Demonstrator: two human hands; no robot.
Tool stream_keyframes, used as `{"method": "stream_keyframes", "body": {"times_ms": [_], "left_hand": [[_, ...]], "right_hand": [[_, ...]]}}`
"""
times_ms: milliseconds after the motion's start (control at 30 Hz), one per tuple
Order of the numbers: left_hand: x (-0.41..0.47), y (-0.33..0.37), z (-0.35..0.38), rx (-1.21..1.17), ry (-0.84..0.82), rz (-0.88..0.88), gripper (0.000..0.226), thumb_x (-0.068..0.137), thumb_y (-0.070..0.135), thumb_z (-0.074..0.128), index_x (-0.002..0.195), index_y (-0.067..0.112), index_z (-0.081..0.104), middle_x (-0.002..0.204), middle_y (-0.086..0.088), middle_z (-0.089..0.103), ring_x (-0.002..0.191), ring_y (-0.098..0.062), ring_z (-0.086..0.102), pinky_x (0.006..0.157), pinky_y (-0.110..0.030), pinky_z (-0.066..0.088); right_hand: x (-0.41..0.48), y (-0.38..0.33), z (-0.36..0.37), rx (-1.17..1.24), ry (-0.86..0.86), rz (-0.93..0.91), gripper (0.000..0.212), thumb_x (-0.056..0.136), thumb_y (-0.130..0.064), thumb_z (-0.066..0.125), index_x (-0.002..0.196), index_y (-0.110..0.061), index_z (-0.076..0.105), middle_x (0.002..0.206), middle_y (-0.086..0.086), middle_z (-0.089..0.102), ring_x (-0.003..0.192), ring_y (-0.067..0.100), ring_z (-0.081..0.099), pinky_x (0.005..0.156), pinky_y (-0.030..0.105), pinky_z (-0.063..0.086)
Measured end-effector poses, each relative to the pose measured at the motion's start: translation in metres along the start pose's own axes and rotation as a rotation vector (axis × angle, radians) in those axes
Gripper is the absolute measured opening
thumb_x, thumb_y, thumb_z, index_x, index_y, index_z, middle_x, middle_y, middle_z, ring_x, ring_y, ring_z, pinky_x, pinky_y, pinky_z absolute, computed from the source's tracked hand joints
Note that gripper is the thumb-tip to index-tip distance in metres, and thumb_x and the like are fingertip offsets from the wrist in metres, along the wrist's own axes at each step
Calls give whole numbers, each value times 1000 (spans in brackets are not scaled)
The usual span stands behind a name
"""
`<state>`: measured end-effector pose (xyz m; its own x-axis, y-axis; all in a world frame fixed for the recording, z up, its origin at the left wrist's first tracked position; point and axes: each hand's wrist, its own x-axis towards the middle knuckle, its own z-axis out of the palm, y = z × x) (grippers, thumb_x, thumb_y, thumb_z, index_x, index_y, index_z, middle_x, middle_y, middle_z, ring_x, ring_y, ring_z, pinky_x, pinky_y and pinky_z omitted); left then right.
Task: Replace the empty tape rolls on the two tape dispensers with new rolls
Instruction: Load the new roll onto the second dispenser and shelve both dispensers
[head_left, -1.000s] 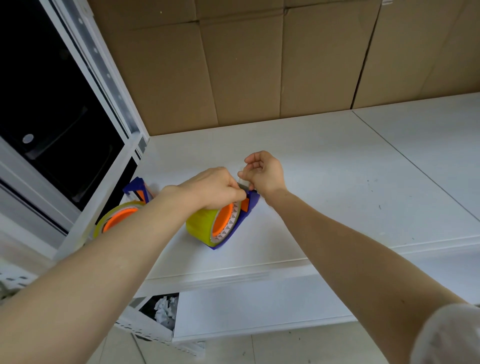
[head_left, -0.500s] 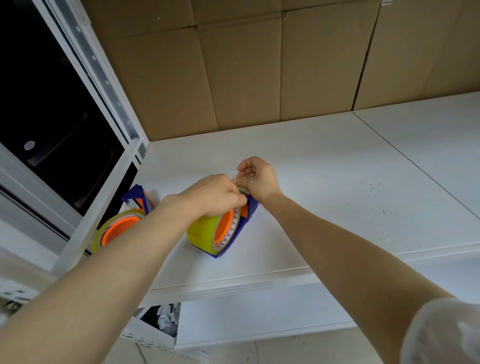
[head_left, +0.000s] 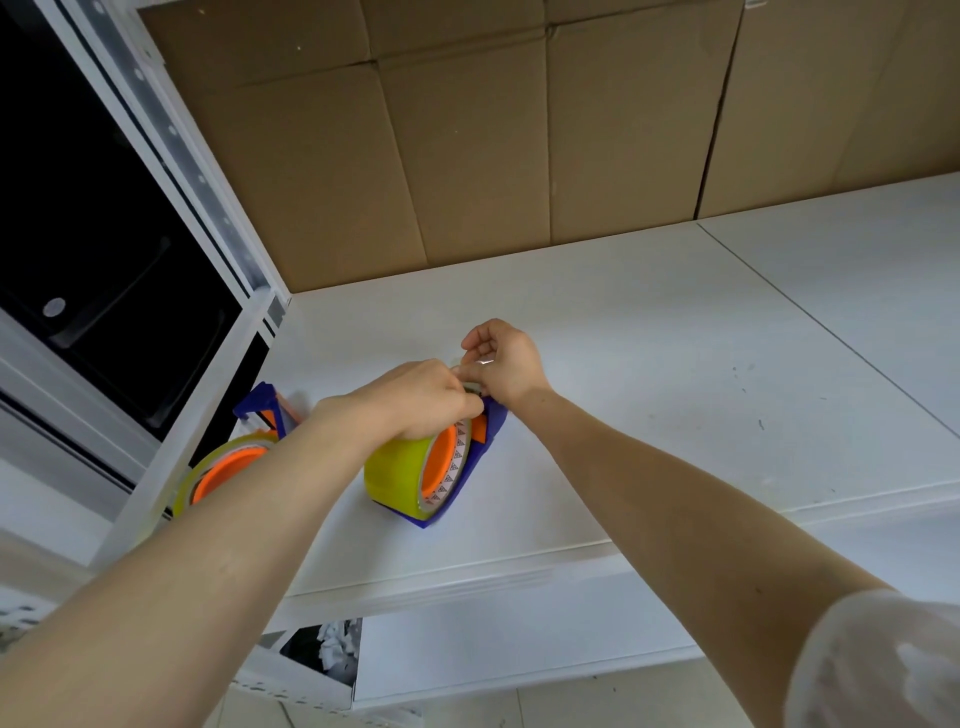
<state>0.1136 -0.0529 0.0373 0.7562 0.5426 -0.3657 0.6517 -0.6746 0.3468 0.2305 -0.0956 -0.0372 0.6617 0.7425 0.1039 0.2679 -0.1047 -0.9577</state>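
White shelf top (head_left: 649, 415), backed by brown cardboard panels (head_left: 467, 156); white window frame (head_left: 171, 130) with dark glass at left. Item one: blue tape dispenser (head_left: 480, 457), lying on the shelf near its front edge, loaded with a yellow tape roll (head_left: 395, 473) on an orange hub (head_left: 441, 457). Left hand (head_left: 415, 397): fingers curled over the top of this roll, gripping it. Right hand (head_left: 506, 364): just beyond the left and touching it, at the dispenser's far end, thumb and forefinger pinching the tape end (head_left: 480, 362), a faint glinting strip; remaining fingers loosely curled. Item two: second blue dispenser (head_left: 260, 402), at the shelf's left edge beside the frame, carrying a second roll (head_left: 223, 452), partly hidden by the left forearm. Crumpled white paper (head_left: 337, 649) lies on a lower level
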Motion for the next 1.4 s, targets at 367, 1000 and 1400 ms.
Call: {"method": "stream_keyframes", "body": {"times_ms": [367, 1000, 1400], "left_hand": [[-8, -6, 0, -90, 32, 47, 27, 70, 36, 62, 92, 27, 75, 98, 3, 71, 92, -17, 65, 86, -39, 56], [-25, -19, 16, -169, 390, -211, 59, 82, 68, 41, 69, 12, 55, 74, -7, 60, 70, -22, 56, 58, -28, 37], [-47, -39, 33, -635, 464, -159, 57, 73, 59, 55, 77, 4, 69, 77, -12, 70, 75, -26, 66, 73, -37, 54]], "right_hand": [[-6, 6, -13, 138, 26, 143, 29, 73, -3, 75, 86, -15, 52, 76, 1, 58, 65, 18, 57, 52, 24, 49], [-27, 2, -13, 290, 213, 248, 26, 77, -8, 72, 93, -14, 53, 77, -2, 58, 81, 18, 59, 69, 26, 52], [-29, -17, -7, 282, 245, 193, 27, 76, 0, 71, 91, -11, 51, 72, 1, 56, 76, 19, 57, 74, 31, 51]]}}
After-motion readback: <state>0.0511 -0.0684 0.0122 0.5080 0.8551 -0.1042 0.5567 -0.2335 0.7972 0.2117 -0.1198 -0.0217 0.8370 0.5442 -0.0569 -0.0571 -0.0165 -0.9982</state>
